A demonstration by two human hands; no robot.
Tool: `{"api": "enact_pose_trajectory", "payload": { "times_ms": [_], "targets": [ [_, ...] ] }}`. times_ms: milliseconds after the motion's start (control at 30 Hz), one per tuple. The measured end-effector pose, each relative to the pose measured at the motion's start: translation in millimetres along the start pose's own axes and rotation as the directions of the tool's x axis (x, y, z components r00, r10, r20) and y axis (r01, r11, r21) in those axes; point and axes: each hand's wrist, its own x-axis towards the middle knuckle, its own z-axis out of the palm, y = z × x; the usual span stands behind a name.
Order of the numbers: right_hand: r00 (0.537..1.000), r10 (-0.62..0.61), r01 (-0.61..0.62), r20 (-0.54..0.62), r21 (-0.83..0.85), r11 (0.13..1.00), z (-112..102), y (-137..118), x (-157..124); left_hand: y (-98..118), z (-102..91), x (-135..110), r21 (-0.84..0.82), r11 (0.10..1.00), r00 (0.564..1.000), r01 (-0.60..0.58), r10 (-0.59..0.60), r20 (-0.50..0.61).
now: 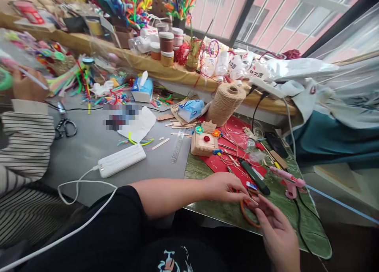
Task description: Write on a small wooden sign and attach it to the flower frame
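My left hand (226,187) lies low over the green mat (308,228), its fingers pinched on an orange pipe cleaner loop (247,216). My right hand (276,232) comes up from below and its fingers close on the same loop where both hands meet. Just beyond them lie a black pen-like tool (255,177) and a pink glue gun (288,183). A small wooden stick box (203,143) with tiny flowers sits on a red sheet (237,128) further back.
A big spool of twine (225,102) stands behind the red sheet. A white power bank (122,160) with cable, scissors (65,126), tissue packs (142,89) and craft sticks lie on the grey table. A person in a striped sleeve (25,141) works at left. Jars and pipe cleaners crowd the shelf.
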Motion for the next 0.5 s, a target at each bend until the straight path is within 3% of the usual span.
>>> {"api": "enact_pose_trajectory", "payload": {
  "times_ms": [67,100,200,333,433,500],
  "targets": [
    [0.991,0.115,-0.087,-0.074,0.303,0.949,20,3,-14,0,0.6,0,0.015,1.000,0.999,0.006,-0.007,0.042],
    [0.986,0.162,-0.129,-0.049,0.403,0.906,29,6,-17,0,0.3,0,0.029,1.000,0.998,0.011,-0.013,0.061],
    [0.980,0.201,-0.165,-0.007,0.549,0.820,48,14,-12,0,-2.1,0,0.079,0.997,0.997,0.014,-0.020,0.075],
    [0.991,0.132,-0.092,-0.033,0.550,0.830,53,17,-2,1,-4.2,-2,0.140,0.990,0.995,-0.028,0.014,0.099],
    [0.982,0.022,0.061,-0.185,0.432,0.900,52,19,-5,2,-5.5,-2,0.199,0.979,0.994,-0.035,0.013,0.108],
    [0.957,-0.053,0.145,-0.286,0.310,0.940,51,21,-9,3,-9.9,1,0.243,0.970,0.999,0.019,-0.028,0.031]
  ]
}}
